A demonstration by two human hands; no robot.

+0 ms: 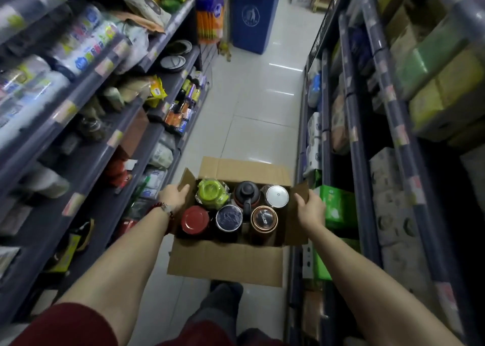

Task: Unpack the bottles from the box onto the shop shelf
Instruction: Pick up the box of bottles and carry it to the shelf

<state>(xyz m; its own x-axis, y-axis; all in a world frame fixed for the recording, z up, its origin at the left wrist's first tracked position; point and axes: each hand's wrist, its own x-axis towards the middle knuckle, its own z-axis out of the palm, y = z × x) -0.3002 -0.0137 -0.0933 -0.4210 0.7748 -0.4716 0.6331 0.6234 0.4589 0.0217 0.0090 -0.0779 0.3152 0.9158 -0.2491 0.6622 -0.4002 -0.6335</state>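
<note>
Here, both hands grip an open cardboard box [225,261] in the aisle between two shelf runs: the left hand [172,197] clasps its left flap, the right hand [311,209] its right side. Six bottles [228,216] stand upright inside, caps up, in two rows.

Blue bin [254,15] — white tiled floor [252,115]

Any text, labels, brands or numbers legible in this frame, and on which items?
None can be read.
Blue bin: white figure symbol only, no words.
Copper bottle lid: print too small.
Shelf price tags: blurred.
Green carton: print blurred.
</note>
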